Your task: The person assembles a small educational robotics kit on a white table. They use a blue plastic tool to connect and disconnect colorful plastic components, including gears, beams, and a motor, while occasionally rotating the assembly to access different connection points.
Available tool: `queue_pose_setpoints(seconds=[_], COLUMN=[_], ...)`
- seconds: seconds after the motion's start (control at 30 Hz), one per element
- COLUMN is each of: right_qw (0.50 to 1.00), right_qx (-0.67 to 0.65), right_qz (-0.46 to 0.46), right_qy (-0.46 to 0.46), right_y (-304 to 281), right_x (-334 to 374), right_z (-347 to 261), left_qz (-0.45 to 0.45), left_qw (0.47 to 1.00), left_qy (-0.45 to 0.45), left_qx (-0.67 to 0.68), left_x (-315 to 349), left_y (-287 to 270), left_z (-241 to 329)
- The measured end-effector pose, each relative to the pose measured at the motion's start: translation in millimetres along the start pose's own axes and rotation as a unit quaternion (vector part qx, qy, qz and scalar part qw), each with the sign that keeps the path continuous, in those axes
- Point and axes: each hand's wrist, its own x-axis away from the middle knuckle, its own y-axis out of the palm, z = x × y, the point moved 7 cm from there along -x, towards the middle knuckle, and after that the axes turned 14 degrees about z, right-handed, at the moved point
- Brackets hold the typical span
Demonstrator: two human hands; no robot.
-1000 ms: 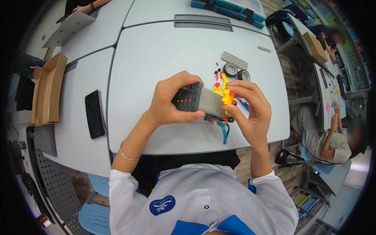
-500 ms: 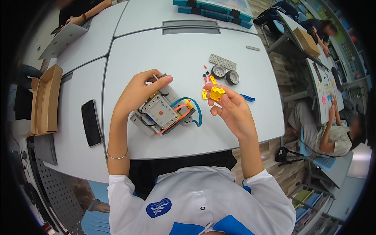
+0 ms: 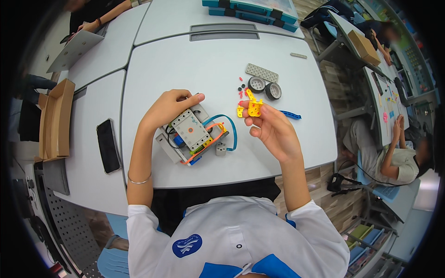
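- Building-kit assembly [image 3: 191, 129], grey with a control brick on top: one. Visible on it: one teal cable [image 3: 236, 132], one orange cable [image 3: 214, 125], one black cable.
- Yellow connector bracket [image 3: 254, 110], hand-held: one.
- Loose yellow connector [image 3: 240, 111]: one; a yellow link [image 3: 251, 94] stands out just beyond the held bracket.
- Wheels [image 3: 273, 91], black tyres, grey hubs: two, side by side.
- Perforated grey plate [image 3: 262, 72]: one; short grey bar [image 3: 298, 55]: one.
- Blue beam [image 3: 291, 114]: one.
- Pins [image 3: 240, 78], red and black: several, too small to count surely.
- Teal cases [image 3: 250, 16], stacked: two.
- Smartphone [image 3: 108, 146], black screen: one. Laptop [image 3: 75, 48], silver: one.
- Cardboard boxes [image 3: 56, 121]: two, one far left, one on a table at right.
- Surface: white tabletop [image 3: 162, 60] with grey edging, pushed against further white tables.
- Room: wood-pattern floor, light-blue chairs, drawers at lower right; other people seated at tables left and right.
- Left hand [image 3: 168, 111]: narrowed on the assembly's upper edge, thumb along it; assembly below and right of the palm, left of the tabletop's middle.
- Right hand [image 3: 274, 129]: holding the yellow connector bracket at its fingertips, above the tabletop, right of the assembly and apart from it.
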Motion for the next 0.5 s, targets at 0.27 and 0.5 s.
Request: queue_pose_setpoints(seconds=[0.27, 0.5], right_qw=[0.971, 0.673], right_qx=[0.150, 0.426], right_qz=[0.060, 0.162], right_qy=[-0.176, -0.582], right_y=[-3.0, 17.8], right_x=[3.8, 35.4], right_z=[-14.2, -33.2], left_qz=[0.268, -0.139], left_qw=[0.927, 0.912], left_qy=[0.258, 0.089], left_qx=[-0.046, 0.376], left_x=[33.6, 66.7], left_y=[-29.9, 37.3], left_z=[58.2, 114.0])
